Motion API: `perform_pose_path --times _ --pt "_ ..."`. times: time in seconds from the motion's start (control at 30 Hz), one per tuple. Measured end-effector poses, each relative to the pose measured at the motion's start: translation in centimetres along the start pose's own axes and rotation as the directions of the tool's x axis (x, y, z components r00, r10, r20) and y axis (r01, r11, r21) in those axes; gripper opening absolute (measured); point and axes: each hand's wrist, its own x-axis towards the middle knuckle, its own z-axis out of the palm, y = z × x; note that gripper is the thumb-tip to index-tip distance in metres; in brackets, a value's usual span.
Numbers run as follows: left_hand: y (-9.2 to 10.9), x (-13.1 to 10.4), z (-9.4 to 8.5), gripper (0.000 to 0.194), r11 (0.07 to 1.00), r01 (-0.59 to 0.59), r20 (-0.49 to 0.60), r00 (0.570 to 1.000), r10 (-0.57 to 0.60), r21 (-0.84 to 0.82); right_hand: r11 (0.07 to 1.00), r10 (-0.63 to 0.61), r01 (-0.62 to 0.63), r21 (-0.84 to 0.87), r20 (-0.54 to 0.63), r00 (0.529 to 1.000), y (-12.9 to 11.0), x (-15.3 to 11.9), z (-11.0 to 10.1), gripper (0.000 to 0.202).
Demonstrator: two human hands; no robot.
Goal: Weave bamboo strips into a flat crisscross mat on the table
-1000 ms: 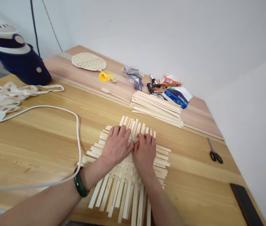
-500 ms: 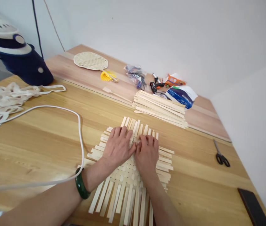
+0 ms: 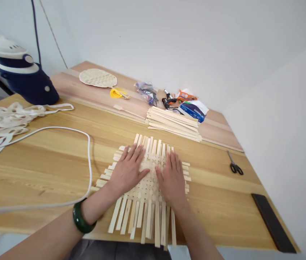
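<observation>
A mat of pale woven strips (image 3: pixel 144 189) lies flat on the wooden table in front of me, its loose strip ends sticking out on every side. My left hand (image 3: pixel 128 169) rests flat on the mat's upper left part, fingers stretched out and pointing away from me. On the right part lies my right hand (image 3: pixel 171 177), also flat, its thumb apart from the fingers. Between the two thumbs the tight checkered weave shows. Part of the weave under both palms is hidden. A dark green bangle (image 3: pixel 81 218) is on my left wrist.
Beyond the mat lies a pile of loose strips (image 3: pixel 173 123). Scissors (image 3: pixel 234 164) and a dark flat bar (image 3: pixel 273 222) are at the right. A white cord (image 3: pixel 89 159), heaped white tape (image 3: pixel 12 117) and a blue-white appliance (image 3: pixel 30 79) are at the left. A woven fan (image 3: pixel 98 78) lies farther back.
My hands have moved apart; the thumbs were close together near the mat's top. My fingers now lie flatter, and more weave shows between them. The view has shifted slightly.
</observation>
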Motion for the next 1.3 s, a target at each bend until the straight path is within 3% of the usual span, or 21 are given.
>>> perform_pose_path --times 0.1,0.27,0.43,0.57,0.67,0.83,1.07,1.17,1.3 --pt "-0.4 -0.5 0.7 0.069 1.0 -0.004 0.041 0.999 0.003 0.025 1.0 0.017 -0.015 -0.015 0.093 0.996 0.4 -1.2 1.1 0.071" --pt "-0.6 -0.4 0.6 0.069 0.999 -0.016 0.047 0.999 0.014 0.03 0.999 0.028 -0.03 0.023 0.096 0.995 0.4 -1.3 1.1 0.07" --pt "-0.1 -1.1 -1.5 0.066 0.998 -0.064 -0.036 0.997 0.064 0.0 0.99 0.073 -0.065 0.121 -0.06 0.996 1.8 -1.3 -1.6 0.062" --pt "1.6 -2.7 -2.6 0.062 0.981 -0.195 -0.06 0.979 0.194 -0.019 0.976 0.15 -0.126 0.175 -0.129 0.98 3.4 -2.1 -2.7 0.059" --pt "2.7 -4.0 -2.1 0.064 0.962 -0.272 -0.038 0.962 0.271 -0.019 0.975 0.162 -0.141 0.172 -0.117 0.98 4.0 -2.9 -2.6 0.057" --pt "2.7 -5.5 -0.4 0.071 0.968 -0.248 0.014 0.969 0.249 -0.051 0.978 0.143 -0.131 0.162 -0.066 0.988 4.3 -3.4 -2.3 0.057" --pt "2.6 -5.7 -0.3 0.072 0.97 -0.238 0.033 0.97 0.24 -0.057 0.969 0.148 -0.134 0.206 -0.052 0.988 4.0 -1.2 -2.4 0.051" --pt "2.6 -5.7 -0.4 0.072 0.971 -0.234 0.032 0.971 0.236 -0.054 0.925 0.24 -0.239 0.294 0.032 0.97 4.1 1.1 -2.7 0.048" --pt "2.6 -5.8 -0.5 0.071 0.97 -0.237 0.024 0.971 0.239 -0.058 0.743 0.413 -0.502 0.442 0.287 0.864 4.5 4.8 -3.3 0.045"
